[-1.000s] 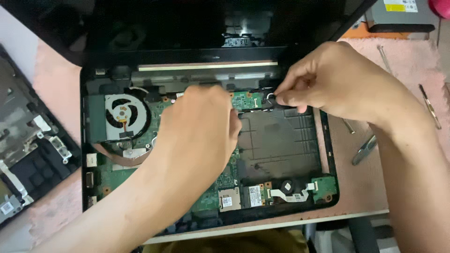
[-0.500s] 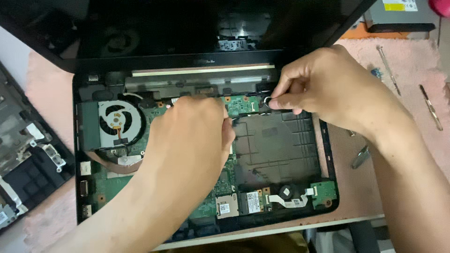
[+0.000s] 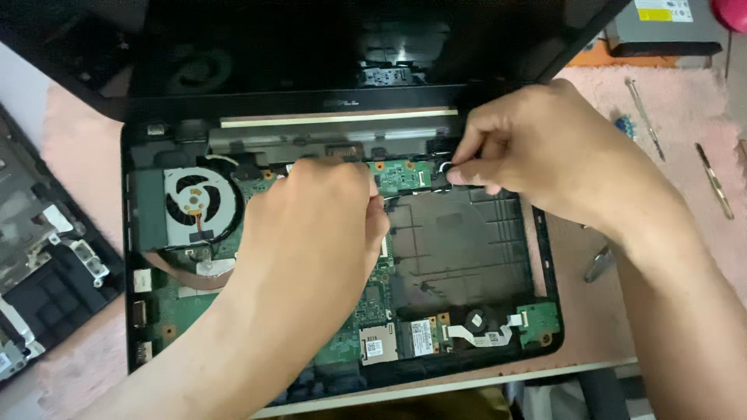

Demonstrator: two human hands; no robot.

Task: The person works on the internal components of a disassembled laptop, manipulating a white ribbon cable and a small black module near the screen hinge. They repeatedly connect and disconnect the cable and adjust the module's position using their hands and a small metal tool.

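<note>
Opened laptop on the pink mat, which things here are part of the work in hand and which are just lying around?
In hand: the green motherboard in the laptop base, under the left hand, with the right hand pinching at its top edge.

Lying about: removed cover panel, screwdriver, tweezers, grey drive.

Both arms come into view bare from the forearm down; no sleeve, cuff or glove shows on either one; the left hand (image 3: 311, 233) has no ring, watch or band on it that can be seen; the right hand (image 3: 537, 155) is likewise plain, its wrist uncovered; the fingernails that show on the right hand look short and unpainted; those of the left are turned away from the camera and cannot be made out; the forearms run off the bottom edge.
</note>
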